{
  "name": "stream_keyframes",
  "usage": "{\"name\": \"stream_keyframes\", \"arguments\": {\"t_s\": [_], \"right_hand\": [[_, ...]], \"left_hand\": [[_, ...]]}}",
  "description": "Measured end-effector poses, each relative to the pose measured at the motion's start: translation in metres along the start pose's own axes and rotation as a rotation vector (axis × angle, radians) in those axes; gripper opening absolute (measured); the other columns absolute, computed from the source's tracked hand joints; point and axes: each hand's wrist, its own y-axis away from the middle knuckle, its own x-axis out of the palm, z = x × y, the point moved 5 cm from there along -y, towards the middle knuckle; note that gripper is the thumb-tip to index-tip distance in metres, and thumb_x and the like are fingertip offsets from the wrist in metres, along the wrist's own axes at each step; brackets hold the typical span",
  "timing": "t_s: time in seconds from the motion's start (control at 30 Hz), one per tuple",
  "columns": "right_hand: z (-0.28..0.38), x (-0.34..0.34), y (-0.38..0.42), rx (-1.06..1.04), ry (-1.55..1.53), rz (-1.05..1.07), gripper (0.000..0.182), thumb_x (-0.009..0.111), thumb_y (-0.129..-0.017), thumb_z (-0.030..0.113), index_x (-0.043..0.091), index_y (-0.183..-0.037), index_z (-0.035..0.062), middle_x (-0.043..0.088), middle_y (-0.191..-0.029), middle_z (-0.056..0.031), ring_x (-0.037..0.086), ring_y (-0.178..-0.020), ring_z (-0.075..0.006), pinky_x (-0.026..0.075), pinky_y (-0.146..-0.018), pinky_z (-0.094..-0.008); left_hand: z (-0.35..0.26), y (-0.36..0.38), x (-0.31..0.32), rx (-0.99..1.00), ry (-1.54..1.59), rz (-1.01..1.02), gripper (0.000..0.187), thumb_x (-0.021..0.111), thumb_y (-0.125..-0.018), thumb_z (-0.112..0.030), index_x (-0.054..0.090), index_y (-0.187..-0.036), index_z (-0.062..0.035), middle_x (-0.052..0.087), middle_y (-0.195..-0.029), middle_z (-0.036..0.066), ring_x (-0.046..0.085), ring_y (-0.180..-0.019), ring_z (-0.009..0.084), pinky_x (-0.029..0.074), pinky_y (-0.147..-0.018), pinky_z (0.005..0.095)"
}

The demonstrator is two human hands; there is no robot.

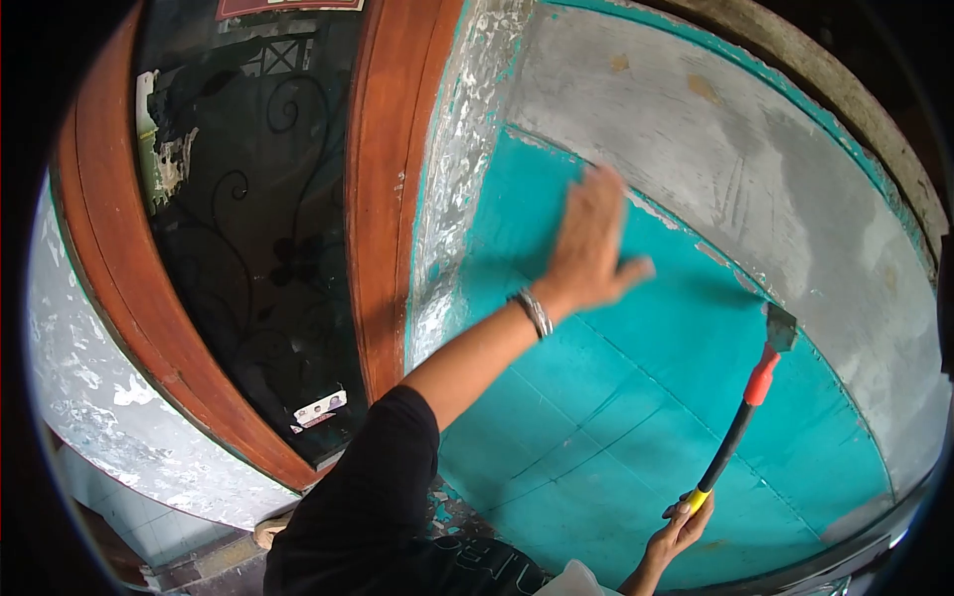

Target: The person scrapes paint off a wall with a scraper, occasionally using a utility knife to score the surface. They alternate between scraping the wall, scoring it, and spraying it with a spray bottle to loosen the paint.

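Mostly the view was filled by the wall [636,417], painted turquoise in the lower part & already bare grey higher up, w/ a border between the two running diagonal from upper left to lower right. Left of it stood a brown wooden window frame [383,189] w/ dark glass and iron scrolls behind. The left hand [588,248] lay flat & open on the turquoise paint, fingers spread, holding nothing, a bracelet [534,312] at the wrist. The right hand [681,528] was closed on the bottom end of the scraper [747,407]. Its long axis went up & slightly right from that hand, blade touching the wall right at the paint border, to the right of the left hand, apart from it.
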Motion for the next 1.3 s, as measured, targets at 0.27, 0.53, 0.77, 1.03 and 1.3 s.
{"name": "stream_keyframes", "arguments": {"t_s": [0.27, 0.53, 0.77, 1.03, 1.3], "right_hand": [[0.04, -0.011, -0.031, -0.381, 0.435, 0.236, 0.049, 0.062, -0.091, 0.016, 0.049, -0.133, -0.0062, 0.05, -0.077, -0.0095, 0.047, -0.06, -0.0169, 0.037, -0.05, -0.0286], [0.201, 0.018, -0.109, -0.694, 0.935, 0.367, 0.058, 0.071, -0.074, 0.003, 0.062, -0.13, 0.0167, 0.056, -0.077, -0.0063, 0.056, -0.057, -0.0221, 0.044, -0.05, -0.0352], [0.254, 0.089, -0.143, -0.968, 1.093, 0.418, 0.049, 0.066, -0.075, 0.004, 0.065, -0.123, 0.0172, 0.047, -0.071, -0.0043, 0.052, -0.052, -0.0207, 0.041, -0.046, -0.0352], [0.242, 0.182, -0.14, -1.007, 0.977, 0.571, 0.047, 0.072, -0.077, 0.018, 0.063, -0.124, 0.0187, 0.054, -0.076, -0.004, 0.059, -0.058, -0.0224, 0.047, -0.052, -0.0356], [0.123, -0.001, -0.041, -0.41, 0.406, 0.25, 0.034, 0.062, -0.091, 0.032, 0.068, -0.116, 0.0086, 0.066, -0.099, -0.0115, 0.062, -0.078, -0.0243, 0.048, -0.073, -0.0348]], "left_hand": [[-0.093, 0.11, -0.009, 0.269, 0.37, 0.207, 0.052, 0.068, -0.082, -0.025, 0.053, -0.13, -0.0128, 0.049, -0.139, 0.01, 0.047, -0.129, 0.0261, 0.039, -0.106, 0.0455], [-0.128, 0.005, -0.025, 0.368, 0.239, -0.029, 0.032, 0.073, -0.071, -0.017, 0.057, -0.099, -0.0115, 0.058, -0.1, 0.007, 0.061, -0.092, 0.025, 0.047, -0.082, 0.0401], [-0.058, -0.025, -0.017, 0.307, 0.192, -0.159, 0.026, 0.074, -0.068, -0.017, 0.05, -0.074, -0.0106, 0.053, -0.071, 0.005, 0.055, -0.068, 0.0264, 0.041, -0.067, 0.0395], [0.034, 0.003, -0.047, 0.089, 0.094, -0.01, 0.025, 0.074, -0.064, -0.011, 0.053, -0.079, -0.01, 0.056, -0.078, 0.007, 0.058, -0.079, 0.0294, 0.04, -0.077, 0.0418], [-0.049, 0.237, -0.026, -0.238, 0.375, 0.463, 0.029, 0.074, -0.078, -0.015, 0.05, -0.067, -0.0052, 0.05, -0.062, 0.011, 0.051, -0.059, 0.0334, 0.038, -0.058, 0.0459]]}}
